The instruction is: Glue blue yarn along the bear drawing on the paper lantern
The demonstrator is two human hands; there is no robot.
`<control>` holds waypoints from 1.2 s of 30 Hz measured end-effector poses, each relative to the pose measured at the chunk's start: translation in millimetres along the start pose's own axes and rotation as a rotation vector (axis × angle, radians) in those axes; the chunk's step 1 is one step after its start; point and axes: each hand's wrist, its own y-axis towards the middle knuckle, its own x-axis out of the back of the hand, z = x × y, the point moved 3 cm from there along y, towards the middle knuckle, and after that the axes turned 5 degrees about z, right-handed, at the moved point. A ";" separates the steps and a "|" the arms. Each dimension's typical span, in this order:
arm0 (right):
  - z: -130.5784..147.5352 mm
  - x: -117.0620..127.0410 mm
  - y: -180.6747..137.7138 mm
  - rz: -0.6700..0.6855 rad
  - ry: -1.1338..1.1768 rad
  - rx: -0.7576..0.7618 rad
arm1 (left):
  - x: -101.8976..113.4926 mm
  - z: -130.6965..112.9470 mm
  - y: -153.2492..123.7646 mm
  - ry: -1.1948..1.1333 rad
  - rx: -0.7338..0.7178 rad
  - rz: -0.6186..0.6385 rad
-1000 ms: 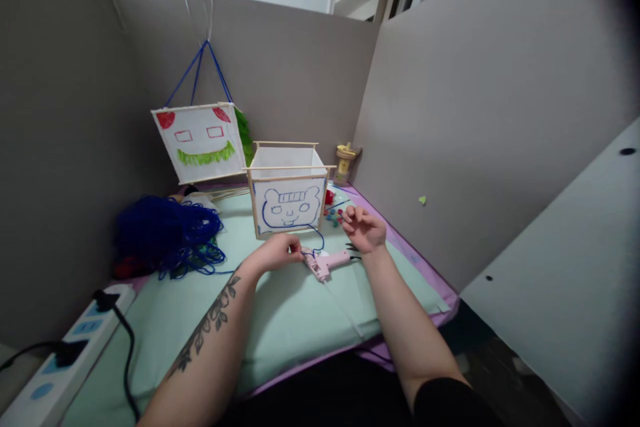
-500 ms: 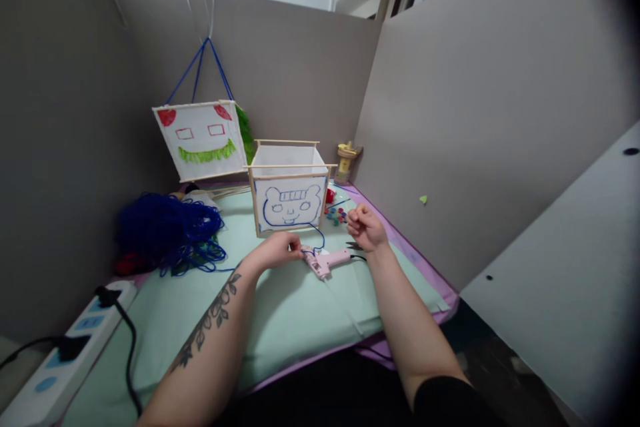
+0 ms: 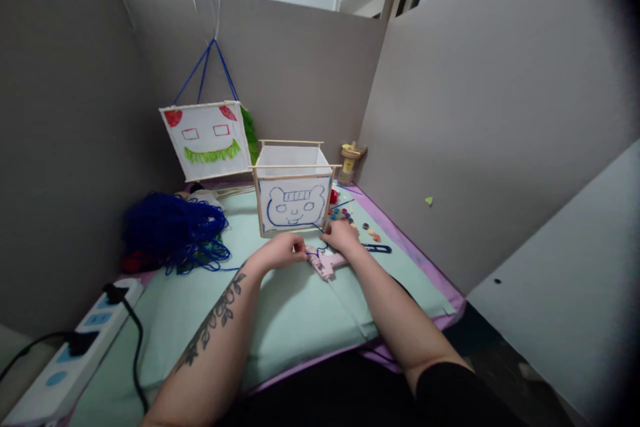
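Left hand [image 3: 279,251] pinches blue yarn [image 3: 321,250], well inside the tabletop [image 3: 295,320] edges. Right hand [image 3: 343,235], fingertips together, pinches it too.

Pink glue gun [image 3: 325,267] partly hidden behind right hand [image 3: 341,235], power strip [image 3: 75,367] cut off by lower edge

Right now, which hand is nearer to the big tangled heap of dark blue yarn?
Left. The left hand is to the right of the yarn heap; the right hand is farther right, by the lower right corner of the white, wood-framed box.
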 end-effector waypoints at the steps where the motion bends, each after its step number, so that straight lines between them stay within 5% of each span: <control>1: -1.3 -1.3 0.6 0.004 0.017 -0.012 | 0.1 -0.2 -0.1 -0.004 -0.001 -0.002; 12: -21.6 -6.5 10.2 -0.204 0.604 0.061 | 2.2 -4.7 -2.6 -0.040 0.007 -0.021; 36: -9.6 -2.0 6.8 -0.183 1.056 0.165 | 1.7 -4.4 -2.1 -0.042 0.006 -0.057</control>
